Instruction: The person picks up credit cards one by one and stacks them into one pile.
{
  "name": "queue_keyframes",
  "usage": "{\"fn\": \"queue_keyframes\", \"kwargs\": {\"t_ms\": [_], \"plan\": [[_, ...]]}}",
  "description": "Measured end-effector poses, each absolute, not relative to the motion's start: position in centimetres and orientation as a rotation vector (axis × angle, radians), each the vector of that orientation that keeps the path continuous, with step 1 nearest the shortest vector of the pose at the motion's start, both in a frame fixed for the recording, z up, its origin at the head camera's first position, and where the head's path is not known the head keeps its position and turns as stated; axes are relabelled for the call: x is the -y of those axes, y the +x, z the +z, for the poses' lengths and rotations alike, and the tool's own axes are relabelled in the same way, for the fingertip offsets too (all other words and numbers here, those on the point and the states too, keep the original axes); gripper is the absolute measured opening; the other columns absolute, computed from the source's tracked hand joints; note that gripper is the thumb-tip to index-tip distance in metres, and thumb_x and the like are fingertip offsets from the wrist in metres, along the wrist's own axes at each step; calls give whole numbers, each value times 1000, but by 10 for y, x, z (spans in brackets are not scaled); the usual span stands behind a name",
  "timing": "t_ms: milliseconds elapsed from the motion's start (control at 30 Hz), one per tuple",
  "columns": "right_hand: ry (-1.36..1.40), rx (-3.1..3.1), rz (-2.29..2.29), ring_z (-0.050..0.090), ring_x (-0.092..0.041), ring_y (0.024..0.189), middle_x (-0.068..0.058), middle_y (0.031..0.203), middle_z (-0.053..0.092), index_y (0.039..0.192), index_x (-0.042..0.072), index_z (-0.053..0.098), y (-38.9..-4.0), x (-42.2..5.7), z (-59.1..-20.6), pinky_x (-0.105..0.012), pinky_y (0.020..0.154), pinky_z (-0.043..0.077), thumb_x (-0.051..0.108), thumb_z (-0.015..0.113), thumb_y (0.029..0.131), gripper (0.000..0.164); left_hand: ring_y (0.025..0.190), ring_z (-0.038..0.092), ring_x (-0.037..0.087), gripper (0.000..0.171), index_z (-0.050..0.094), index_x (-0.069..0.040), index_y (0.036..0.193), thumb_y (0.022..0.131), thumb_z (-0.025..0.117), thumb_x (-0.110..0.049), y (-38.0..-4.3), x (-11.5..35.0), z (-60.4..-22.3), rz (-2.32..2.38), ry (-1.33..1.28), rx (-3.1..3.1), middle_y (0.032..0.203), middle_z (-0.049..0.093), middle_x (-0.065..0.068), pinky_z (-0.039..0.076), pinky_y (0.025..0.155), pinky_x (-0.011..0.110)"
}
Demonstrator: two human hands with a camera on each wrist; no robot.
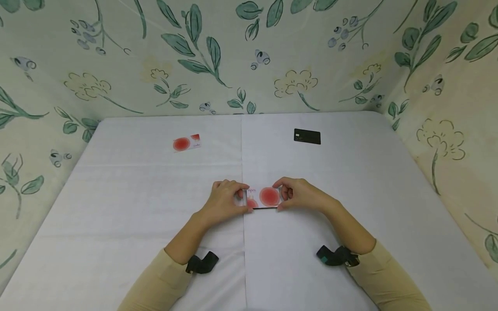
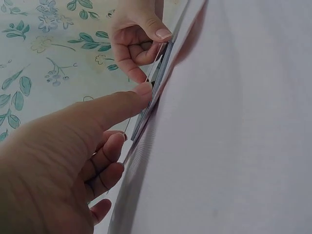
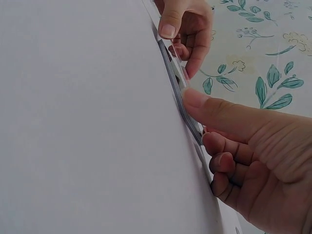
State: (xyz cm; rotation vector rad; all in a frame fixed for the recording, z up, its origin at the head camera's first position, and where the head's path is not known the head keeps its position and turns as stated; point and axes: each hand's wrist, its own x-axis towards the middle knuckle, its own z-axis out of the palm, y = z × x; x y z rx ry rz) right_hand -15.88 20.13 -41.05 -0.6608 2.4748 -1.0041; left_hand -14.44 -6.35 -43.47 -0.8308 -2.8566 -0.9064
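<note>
A white card [image 1: 269, 197] with red round patches lies near the middle of the table, a dark edge showing along its near side. My left hand [image 1: 225, 199] pinches its left end between thumb and fingers. At the opposite end my right hand [image 1: 301, 193] pinches it in the same way. In the right wrist view, a grey stack of thin layers [image 3: 174, 83] shows edge-on beneath the thumbs, with a thin pale edge just above it. The left wrist view shows that layered edge too; whether the layers are separate cards I cannot tell.
Toward the back left lies another white card [image 1: 181, 144] with a red circle. A black card [image 1: 307, 136] lies at the back right. The white-covered table [image 1: 136, 198] has a seam down its middle, and leaf-patterned cloth [image 1: 241, 56] hangs around it.
</note>
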Motion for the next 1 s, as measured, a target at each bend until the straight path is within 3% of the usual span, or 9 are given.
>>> {"fn": "queue_keyframes", "kwargs": {"t_ms": [1000], "plan": [[-695,-2511,-970,48,-11,66,3,75,55,115,5,59,-158,-200,-411,-22,61,41,20,83,71,52,89,49,15,49,65,-14,112,71,81,-37,-144,65,-435,-894,-831,2916,82,51,-9,29,95,47]]}}
